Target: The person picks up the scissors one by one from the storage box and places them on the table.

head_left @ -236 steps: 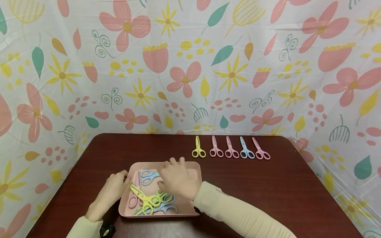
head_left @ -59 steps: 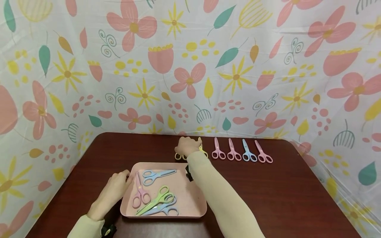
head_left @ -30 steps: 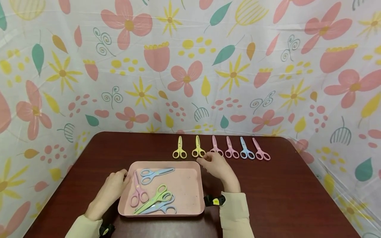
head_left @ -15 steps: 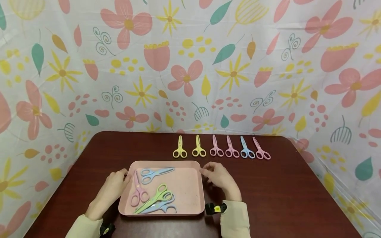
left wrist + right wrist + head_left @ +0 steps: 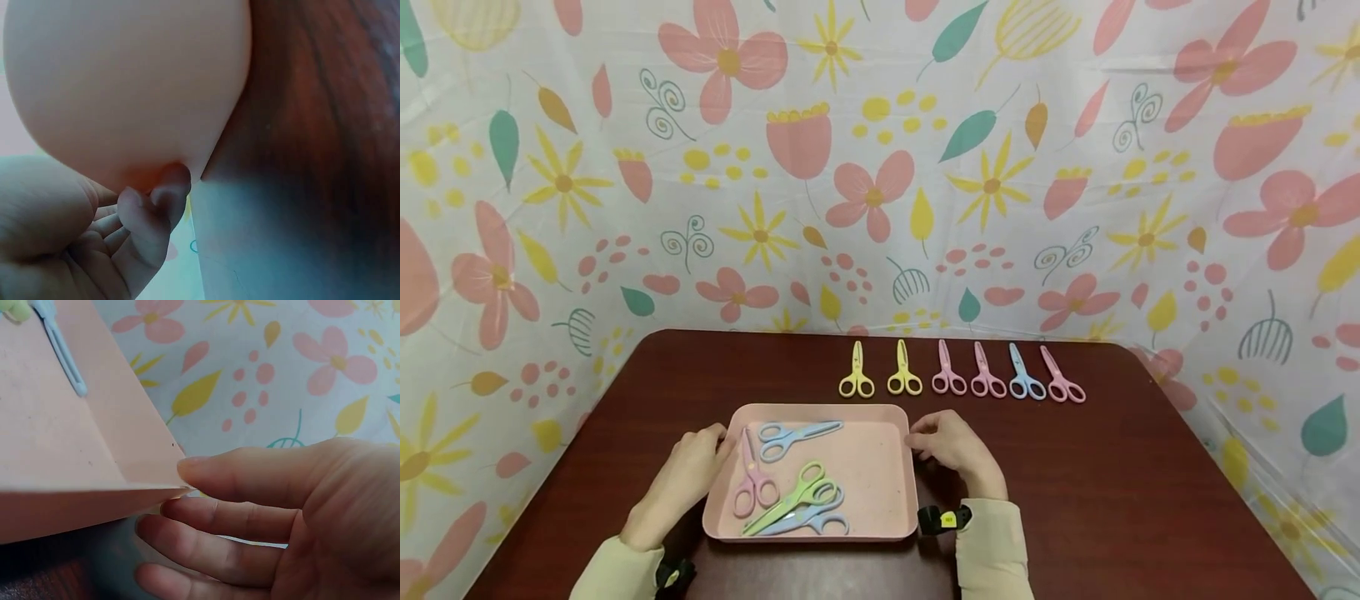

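The pink tray (image 5: 876,483) rests on the dark brown desk (image 5: 1120,492) at the lower centre of the frame, left of the midline. The left hand (image 5: 688,467) is at the tray's upper left corner; its grip is narrow, holding the rim, and in the left wrist view the fingertips bear against the outside of the wall. The right hand (image 5: 953,446) is at the upper right corner; its grip is narrow, with the thumb above the rim and the index finger below it.

Tray contents: one pair of blue scissors (image 5: 818,431) at the upper left; one pair of pink scissors (image 5: 750,468) along the left wall; one pair of green scissors (image 5: 793,499) at the lower left, lying across a second blue pair (image 5: 805,517).

Six pairs form a row along the rear of the desk, at the centre and right of the frame, tips toward the top. From left to right: yellow (image 5: 857,369), yellow (image 5: 903,367), pink (image 5: 947,367), pink (image 5: 983,369), blue (image 5: 1020,368), pink (image 5: 1056,372). The last is tilted, tip to the left. A floral sheet (image 5: 880,283) hangs behind the desk.
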Motion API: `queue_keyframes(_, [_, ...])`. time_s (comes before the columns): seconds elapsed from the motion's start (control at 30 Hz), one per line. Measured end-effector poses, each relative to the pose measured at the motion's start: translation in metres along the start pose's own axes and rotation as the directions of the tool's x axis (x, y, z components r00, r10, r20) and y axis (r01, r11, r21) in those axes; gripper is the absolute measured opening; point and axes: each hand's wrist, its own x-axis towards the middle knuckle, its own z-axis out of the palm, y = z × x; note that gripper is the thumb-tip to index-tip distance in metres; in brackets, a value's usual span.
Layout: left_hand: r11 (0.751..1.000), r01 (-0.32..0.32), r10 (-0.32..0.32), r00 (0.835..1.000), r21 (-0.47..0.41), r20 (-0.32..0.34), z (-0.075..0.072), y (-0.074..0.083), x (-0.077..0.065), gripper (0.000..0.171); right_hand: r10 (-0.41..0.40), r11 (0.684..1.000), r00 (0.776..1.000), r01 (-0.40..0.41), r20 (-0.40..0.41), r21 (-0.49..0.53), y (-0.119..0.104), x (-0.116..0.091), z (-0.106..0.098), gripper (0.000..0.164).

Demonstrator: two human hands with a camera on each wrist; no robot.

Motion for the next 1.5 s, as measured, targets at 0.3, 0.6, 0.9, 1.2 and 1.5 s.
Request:
queue_keyframes(0.3, [1.000,0.000,0.000,1.000,-0.004,-0.003,0.003,0.000,-0.003,0.020,0.048,0.993,0.998,-0.051,0.038,0.104,0.001,-0.002,0.001,0.010])
queue_keyframes(0.6, [0.999,-0.040,0.040,0.999,0.006,0.000,0.000,0.002,-0.003,0.014,0.041,0.986,0.998,-0.047,0.040,0.162,0.002,-0.001,0.003,0.009])
queue_keyframes(0.9, [1.000,-0.025,0.025,1.000,-0.005,-0.004,0.001,-0.002,-0.006,0.015,0.047,0.984,0.998,-0.054,0.044,0.171,0.004,-0.001,0.008,0.010])
queue_keyframes(1.2, [1.000,-0.015,0.014,1.000,0.004,0.003,-0.003,-0.004,-0.005,0.024,0.037,0.986,0.998,-0.044,0.045,0.158,0.002,0.000,0.008,0.010])
queue_keyframes(1.5, [1.000,0.025,-0.025,1.000,-0.015,0.001,-0.009,-0.004,-0.004,0.037,0.037,0.989,0.999,-0.041,0.030,0.142,-0.002,0.002,0.005,0.010])
